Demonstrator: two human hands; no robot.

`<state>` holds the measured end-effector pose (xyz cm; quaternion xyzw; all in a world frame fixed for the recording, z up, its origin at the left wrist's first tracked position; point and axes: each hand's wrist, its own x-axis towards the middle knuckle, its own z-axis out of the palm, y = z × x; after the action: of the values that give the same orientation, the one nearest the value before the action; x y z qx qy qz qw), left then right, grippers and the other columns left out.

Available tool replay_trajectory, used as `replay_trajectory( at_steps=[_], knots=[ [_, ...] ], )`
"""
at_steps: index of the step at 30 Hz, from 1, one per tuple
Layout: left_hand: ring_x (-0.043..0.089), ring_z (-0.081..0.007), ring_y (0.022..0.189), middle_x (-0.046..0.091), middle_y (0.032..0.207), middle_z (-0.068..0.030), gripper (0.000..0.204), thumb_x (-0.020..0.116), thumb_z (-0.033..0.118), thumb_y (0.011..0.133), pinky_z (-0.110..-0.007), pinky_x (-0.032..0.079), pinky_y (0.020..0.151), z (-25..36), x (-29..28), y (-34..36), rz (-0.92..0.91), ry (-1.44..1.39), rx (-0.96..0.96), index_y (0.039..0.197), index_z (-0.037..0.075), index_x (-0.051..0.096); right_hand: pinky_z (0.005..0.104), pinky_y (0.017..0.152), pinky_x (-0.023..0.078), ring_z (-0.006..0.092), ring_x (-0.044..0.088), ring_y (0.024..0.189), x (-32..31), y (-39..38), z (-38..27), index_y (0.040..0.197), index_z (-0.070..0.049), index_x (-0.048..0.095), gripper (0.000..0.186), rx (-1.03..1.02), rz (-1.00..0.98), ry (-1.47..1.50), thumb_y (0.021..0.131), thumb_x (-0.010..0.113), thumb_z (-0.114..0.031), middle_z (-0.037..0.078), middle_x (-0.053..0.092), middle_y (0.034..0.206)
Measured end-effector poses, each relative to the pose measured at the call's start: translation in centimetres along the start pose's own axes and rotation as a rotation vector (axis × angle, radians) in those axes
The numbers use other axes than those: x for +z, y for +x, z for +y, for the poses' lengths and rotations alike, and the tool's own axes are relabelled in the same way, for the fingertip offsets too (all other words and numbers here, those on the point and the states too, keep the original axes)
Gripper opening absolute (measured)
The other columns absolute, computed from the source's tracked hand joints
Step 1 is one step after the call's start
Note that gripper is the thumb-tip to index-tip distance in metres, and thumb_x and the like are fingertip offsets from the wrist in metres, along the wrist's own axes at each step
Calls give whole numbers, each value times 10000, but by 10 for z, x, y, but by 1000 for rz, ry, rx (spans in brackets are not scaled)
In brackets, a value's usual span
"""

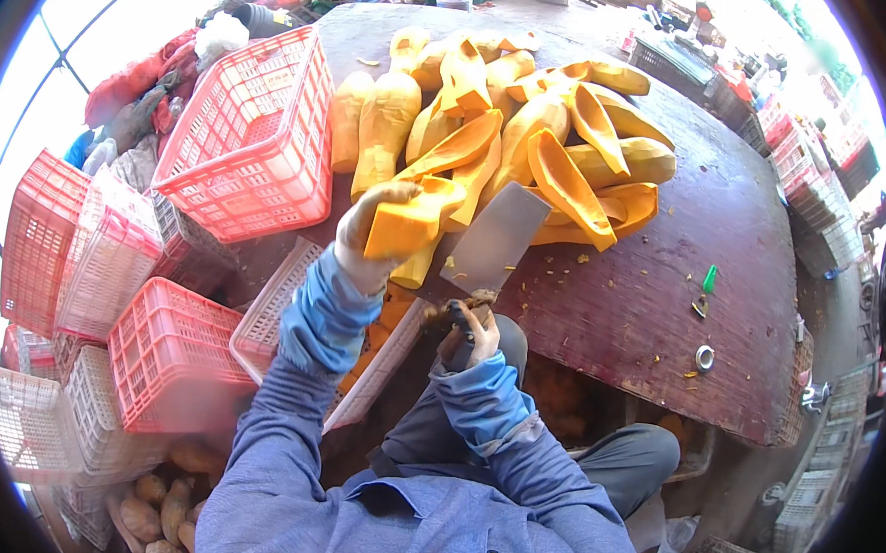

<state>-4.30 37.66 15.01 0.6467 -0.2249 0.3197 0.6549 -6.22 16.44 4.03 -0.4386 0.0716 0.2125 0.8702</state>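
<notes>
- Two hands work at the centre of the head view: the left hand [370, 228], in a pale glove, is closed around a peeled orange squash piece [411, 227], fingers wrapped over its top, holding it against the near edge of the dark red table [663, 288].
- The right hand [468, 333], just below centre, has its fingers curled tight round the handle of a broad cleaver [495, 241]; the flat blade rises up-right, just beside the held piece.
- A heap of peeled squash halves [531, 131] fills the upper middle of the table, touching the cleaver's far edge.
- A red plastic crate [249, 146] leans at upper left, more red and white crates stacked down the left side.
- A white basket [279, 313] sits under the left forearm.
- Unpeeled brown squashes [155, 517] lie at the lower left.
- A green-handled peeler [705, 290] rests at right of centre.
</notes>
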Motion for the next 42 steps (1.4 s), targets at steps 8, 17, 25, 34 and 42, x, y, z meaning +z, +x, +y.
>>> replay_trajectory(
  at_steps=[8, 17, 25, 34, 42],
  knots=[
    [469, -334, 1422, 339, 1640, -101, 440, 702, 46, 923, -476, 470, 1128, 10, 50, -127, 393, -334, -249, 1353, 37, 608, 422, 950, 601, 349, 655, 1177, 16, 15, -14, 1231, 29, 588, 266, 62, -351, 527, 991, 621, -81, 188, 671, 1242],
    [644, -264, 1187, 641, 1319, -152, 687, 825, 95, 815, -374, 492, 1066, 38, 38, -139, 499, -510, -910, 1408, -44, 508, 384, 879, 617, 246, 726, 938, 25, -4, 17, 1170, 18, 617, 340, 94, -86, 1, 864, 766, 31, 128, 712, 1061],
    [697, -202, 982, 724, 1106, -97, 609, 877, 45, 714, -340, 547, 926, 39, 0, -160, 339, -199, -1082, 1267, -55, 641, 256, 812, 543, 103, 629, 853, 36, -17, 22, 1049, -11, 649, 240, -24, -251, -306, 847, 773, 22, 25, 677, 972],
    [700, -197, 1001, 735, 1108, -96, 650, 877, 109, 662, -319, 537, 926, 131, -65, -235, 340, -52, -1057, 1249, -64, 656, 317, 623, 525, 154, 635, 631, 61, -23, -30, 986, -11, 656, 210, -431, -509, -1252, 852, 791, -102, 83, 653, 725],
    [720, -202, 966, 748, 1079, -108, 689, 920, 208, 636, -315, 555, 910, 205, -89, -283, 477, -28, -1095, 1217, -66, 669, 326, 551, 471, 203, 555, 554, 156, -77, -25, 889, -8, 645, 160, -766, -666, -1033, 823, 786, -47, 116, 575, 686]
  ],
)
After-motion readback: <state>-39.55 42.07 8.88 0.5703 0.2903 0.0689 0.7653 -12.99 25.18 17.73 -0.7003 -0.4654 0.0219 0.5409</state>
